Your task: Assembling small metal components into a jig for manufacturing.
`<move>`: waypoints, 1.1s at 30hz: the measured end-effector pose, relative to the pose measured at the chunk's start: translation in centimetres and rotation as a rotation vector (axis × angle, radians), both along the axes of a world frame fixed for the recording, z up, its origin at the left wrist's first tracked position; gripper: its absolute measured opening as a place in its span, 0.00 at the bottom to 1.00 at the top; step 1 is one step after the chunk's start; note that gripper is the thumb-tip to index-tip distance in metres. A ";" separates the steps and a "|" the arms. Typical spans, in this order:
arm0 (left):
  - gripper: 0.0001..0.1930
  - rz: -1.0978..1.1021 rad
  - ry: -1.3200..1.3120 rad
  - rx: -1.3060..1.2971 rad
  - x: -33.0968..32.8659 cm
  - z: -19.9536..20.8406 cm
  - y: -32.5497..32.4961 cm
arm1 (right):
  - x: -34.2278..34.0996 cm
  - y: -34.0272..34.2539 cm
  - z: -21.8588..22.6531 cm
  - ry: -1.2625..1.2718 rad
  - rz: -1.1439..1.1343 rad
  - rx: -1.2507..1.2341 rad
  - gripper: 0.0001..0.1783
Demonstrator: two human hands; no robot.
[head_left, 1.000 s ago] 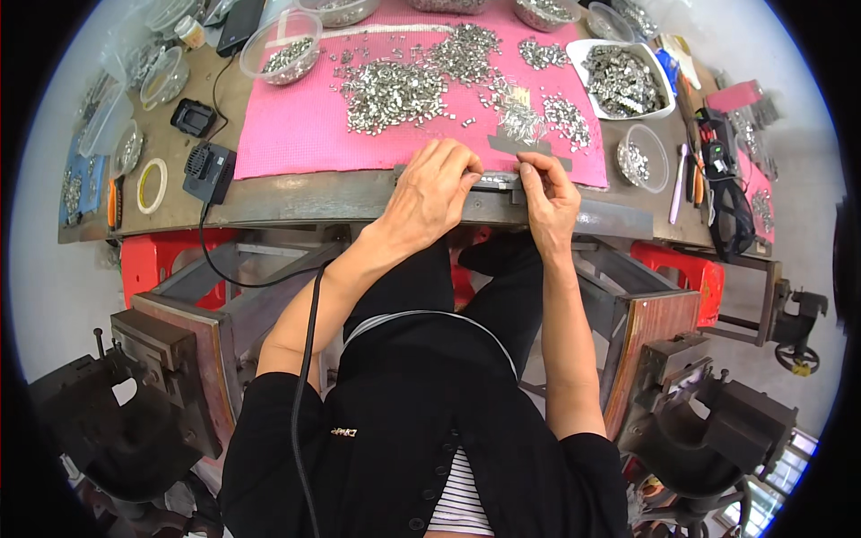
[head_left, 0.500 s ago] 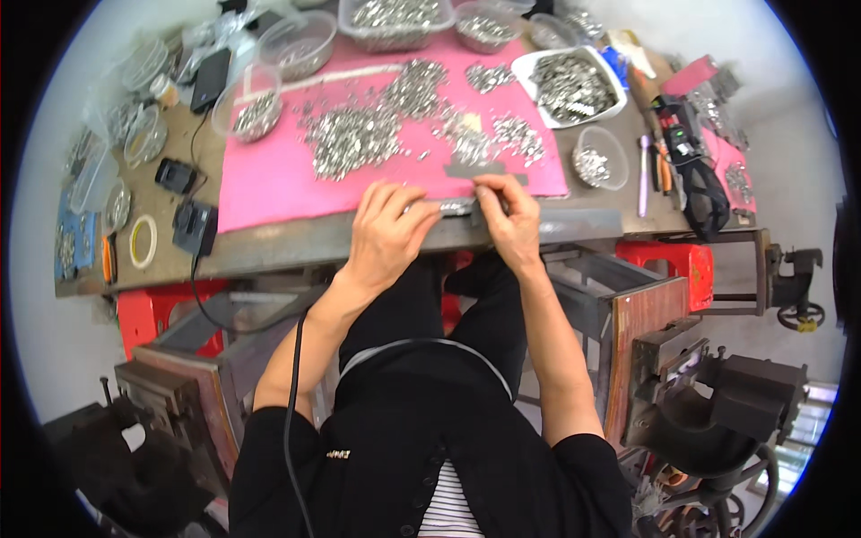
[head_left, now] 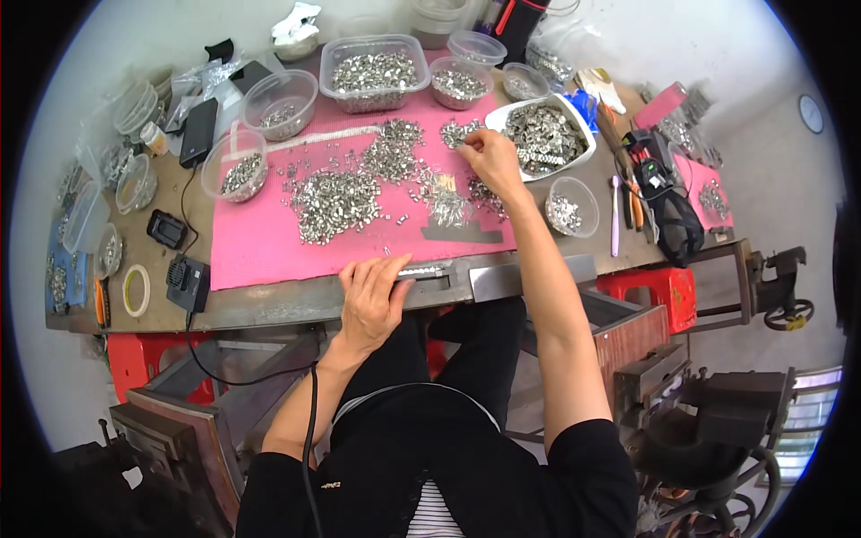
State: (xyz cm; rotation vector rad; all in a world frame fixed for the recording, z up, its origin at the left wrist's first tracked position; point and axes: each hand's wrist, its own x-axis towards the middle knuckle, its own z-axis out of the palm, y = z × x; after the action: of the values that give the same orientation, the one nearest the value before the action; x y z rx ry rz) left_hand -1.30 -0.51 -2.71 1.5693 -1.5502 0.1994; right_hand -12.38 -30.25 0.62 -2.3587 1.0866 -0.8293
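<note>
At the table's front edge, my left hand (head_left: pixel 369 303) has its fingers closed around the left end of a slim silver strip of small links (head_left: pixel 423 272). The strip's right end lies in a narrow metal holder (head_left: pixel 452 280). Farther off, my right hand (head_left: pixel 495 164) reaches over the pink mat (head_left: pixel 260 255), thumb and fingertips pinched beside a small pile of shiny metal pieces (head_left: pixel 459 132). Whatever is in that pinch is too small to see. Between the hands lie a heap of thin silver pins (head_left: pixel 450 211) and a flat dark strip (head_left: pixel 462 235).
Larger heaps of metal pieces (head_left: pixel 336 206) cover the mat's middle. A white tray (head_left: pixel 585 160) of links and several clear tubs (head_left: pixel 377 67) stand behind. To the right are a small tub (head_left: pixel 574 204), a purple stick (head_left: pixel 615 220) and pliers (head_left: pixel 635 208); a black charger (head_left: pixel 186 282) sits left.
My right hand has left the strip and moved forward to the small pile. My left hand stays at the strip by the table edge. The view has tilted up, showing more of the table's back.
</note>
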 end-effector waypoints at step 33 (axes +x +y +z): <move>0.18 0.023 -0.068 -0.003 0.3 -0.4 -0.1 | -1.1 1.9 0.1 -0.112 0.022 -0.129 0.08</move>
State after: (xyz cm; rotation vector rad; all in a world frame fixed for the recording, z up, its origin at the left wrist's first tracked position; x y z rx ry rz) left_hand -1.05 -0.62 -3.13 1.5930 -1.5837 0.2699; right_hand -13.46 -28.31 0.72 -2.3911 0.9876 -1.0390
